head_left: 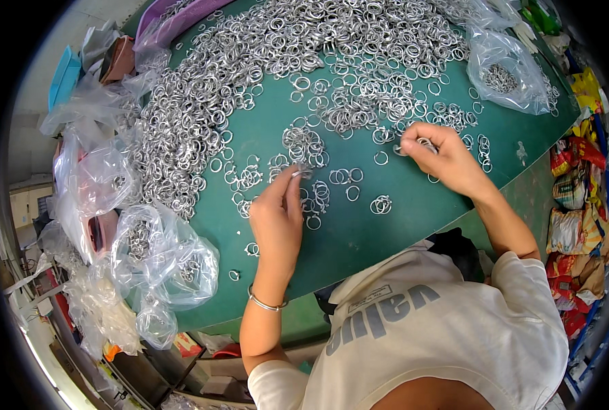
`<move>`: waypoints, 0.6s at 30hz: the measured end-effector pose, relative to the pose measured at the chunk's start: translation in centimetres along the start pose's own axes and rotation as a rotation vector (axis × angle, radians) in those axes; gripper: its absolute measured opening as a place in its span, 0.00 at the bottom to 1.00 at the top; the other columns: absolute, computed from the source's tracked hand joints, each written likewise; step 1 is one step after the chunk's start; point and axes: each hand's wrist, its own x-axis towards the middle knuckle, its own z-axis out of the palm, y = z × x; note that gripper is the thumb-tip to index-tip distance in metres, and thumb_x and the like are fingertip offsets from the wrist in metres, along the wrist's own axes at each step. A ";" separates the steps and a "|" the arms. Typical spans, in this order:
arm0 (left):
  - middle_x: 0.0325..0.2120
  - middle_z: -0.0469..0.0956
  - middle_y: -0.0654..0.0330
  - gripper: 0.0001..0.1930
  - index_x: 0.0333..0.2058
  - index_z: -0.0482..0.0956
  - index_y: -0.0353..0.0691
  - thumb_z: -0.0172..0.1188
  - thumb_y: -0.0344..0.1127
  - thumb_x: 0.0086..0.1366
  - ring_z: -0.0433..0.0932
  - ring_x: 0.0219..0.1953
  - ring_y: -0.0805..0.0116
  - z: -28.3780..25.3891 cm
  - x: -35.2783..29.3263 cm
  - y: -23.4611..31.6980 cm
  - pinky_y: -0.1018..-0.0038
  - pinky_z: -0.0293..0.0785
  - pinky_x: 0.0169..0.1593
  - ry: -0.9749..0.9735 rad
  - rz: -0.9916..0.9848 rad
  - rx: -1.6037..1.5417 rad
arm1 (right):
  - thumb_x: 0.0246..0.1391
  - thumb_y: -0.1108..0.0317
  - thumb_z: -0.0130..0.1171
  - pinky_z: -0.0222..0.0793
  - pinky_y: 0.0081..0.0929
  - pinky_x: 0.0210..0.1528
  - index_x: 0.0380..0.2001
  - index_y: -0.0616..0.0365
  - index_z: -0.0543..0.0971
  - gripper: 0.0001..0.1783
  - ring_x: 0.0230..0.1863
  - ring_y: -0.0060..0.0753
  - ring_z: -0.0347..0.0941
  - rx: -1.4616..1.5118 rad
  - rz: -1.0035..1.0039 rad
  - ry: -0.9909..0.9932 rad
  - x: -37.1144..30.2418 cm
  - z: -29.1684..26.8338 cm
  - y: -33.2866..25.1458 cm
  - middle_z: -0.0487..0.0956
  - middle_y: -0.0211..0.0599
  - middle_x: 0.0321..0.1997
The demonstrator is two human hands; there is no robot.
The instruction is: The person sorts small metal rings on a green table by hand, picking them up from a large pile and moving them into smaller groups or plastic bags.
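Observation:
My left hand (277, 213) is closed in a pinch, with a small silver ring (303, 173) at its thumb and fingertips. Just beyond those fingertips lies a small cluster of rings (303, 142) on the green tabletop (345, 256). To the right, the curled fingers of my right hand (446, 158) hold silver rings (425, 143); how many is hidden by the fingers. Right by that hand is a loose group of rings (386, 102). A few linked or overlapping rings (381, 204) rest between my hands, nearer to me.
A large heap of silver rings (277, 41) spreads across the far and left sides. Clear plastic bags with rings stand at the left (168, 256) and far right (506, 72). A purple tray (174, 20) sits at the far left. Colourful packages (574, 232) line the right side.

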 end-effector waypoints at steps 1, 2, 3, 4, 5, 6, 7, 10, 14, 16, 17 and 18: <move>0.13 0.68 0.58 0.08 0.37 0.78 0.35 0.54 0.27 0.60 0.61 0.13 0.77 0.0 0.0 -0.1 0.78 0.57 0.18 0.036 0.020 0.003 | 0.57 0.64 0.50 0.55 0.24 0.12 0.25 0.59 0.72 0.11 0.14 0.24 0.65 0.249 0.112 -0.028 0.0 -0.4 -0.2 0.77 0.38 0.29; 0.13 0.67 0.60 0.07 0.37 0.78 0.34 0.54 0.26 0.60 0.59 0.14 0.80 0.2 0.0 -0.4 0.80 0.55 0.18 0.073 0.040 0.006 | 0.57 0.64 0.49 0.53 0.20 0.10 0.23 0.59 0.71 0.12 0.13 0.21 0.63 0.540 0.186 -0.069 0.2 -0.8 0.1 0.77 0.39 0.30; 0.13 0.66 0.63 0.07 0.37 0.78 0.34 0.53 0.25 0.60 0.56 0.15 0.83 0.2 0.0 -0.6 0.81 0.53 0.18 0.110 0.060 0.009 | 0.58 0.64 0.49 0.50 0.16 0.09 0.21 0.59 0.70 0.14 0.13 0.19 0.61 0.830 0.259 -0.110 0.3 -1.0 0.3 0.76 0.39 0.31; 0.13 0.66 0.63 0.07 0.37 0.78 0.34 0.53 0.25 0.60 0.56 0.15 0.82 0.1 0.0 -0.4 0.81 0.53 0.18 0.098 0.059 -0.011 | 0.59 0.64 0.48 0.44 0.09 0.07 0.21 0.57 0.68 0.14 0.12 0.17 0.60 0.935 0.240 -0.081 0.3 -0.6 0.3 0.75 0.41 0.29; 0.13 0.66 0.62 0.07 0.37 0.78 0.34 0.53 0.25 0.60 0.56 0.15 0.82 -0.1 0.0 -0.1 0.81 0.53 0.18 0.087 0.059 -0.032 | 0.59 0.64 0.48 0.44 0.10 0.07 0.23 0.57 0.68 0.13 0.12 0.16 0.60 0.967 0.283 -0.079 0.5 -0.5 0.4 0.74 0.40 0.28; 0.13 0.66 0.62 0.08 0.37 0.78 0.34 0.53 0.25 0.60 0.56 0.15 0.82 -0.3 -0.1 0.1 0.81 0.53 0.18 0.076 0.056 -0.050 | 0.59 0.64 0.48 0.44 0.11 0.07 0.24 0.58 0.69 0.12 0.12 0.16 0.59 1.000 0.327 -0.079 0.8 -0.3 0.4 0.74 0.39 0.27; 0.13 0.66 0.63 0.08 0.37 0.78 0.34 0.53 0.25 0.60 0.56 0.15 0.83 -0.4 -0.2 0.0 0.81 0.53 0.18 0.070 0.048 -0.031 | 0.59 0.63 0.48 0.45 0.11 0.07 0.26 0.59 0.69 0.12 0.11 0.15 0.59 1.033 0.372 -0.079 0.9 -0.3 0.4 0.73 0.38 0.27; 0.13 0.65 0.65 0.07 0.37 0.78 0.34 0.53 0.25 0.60 0.56 0.15 0.83 -0.6 -0.4 -0.5 0.82 0.52 0.18 0.066 0.006 -0.011 | 0.59 0.64 0.48 0.48 0.10 0.10 0.34 0.61 0.72 0.10 0.11 0.14 0.57 0.945 0.366 -0.119 0.9 0.5 0.1 0.71 0.31 0.22; 0.13 0.63 0.69 0.07 0.36 0.79 0.34 0.54 0.25 0.60 0.56 0.16 0.85 -0.9 -0.8 -0.9 0.83 0.51 0.19 0.066 -0.066 -0.082 | 0.53 0.65 0.55 0.56 0.22 0.15 0.34 0.60 0.73 0.09 0.14 0.19 0.63 0.166 -0.047 -0.168 1.4 2.1 -0.3 0.66 0.27 0.14; 0.13 0.62 0.71 0.07 0.35 0.79 0.33 0.54 0.25 0.60 0.56 0.17 0.85 -0.7 -0.9 -1.3 0.83 0.50 0.19 0.047 -0.080 -0.130 | 0.50 0.65 0.58 0.58 0.27 0.17 0.32 0.59 0.73 0.10 0.16 0.26 0.66 -0.260 -0.271 -0.149 1.0 3.9 -0.4 0.67 0.30 0.14; 0.11 0.63 0.68 0.06 0.35 0.78 0.33 0.54 0.25 0.59 0.57 0.15 0.82 -0.7 -0.9 -1.5 0.81 0.52 0.19 0.041 -0.092 -0.108 | 0.48 0.65 0.60 0.60 0.30 0.19 0.31 0.58 0.74 0.10 0.17 0.30 0.68 -0.417 -0.311 -0.148 0.7 4.7 -0.1 0.69 0.32 0.15; 0.10 0.63 0.64 0.06 0.35 0.77 0.33 0.55 0.25 0.59 0.58 0.13 0.80 -0.7 -0.9 -1.7 0.80 0.54 0.18 0.037 -0.105 -0.087 | 0.46 0.64 0.61 0.61 0.32 0.20 0.30 0.58 0.74 0.11 0.19 0.35 0.70 -0.575 -0.352 -0.146 0.5 5.2 -0.1 0.71 0.34 0.16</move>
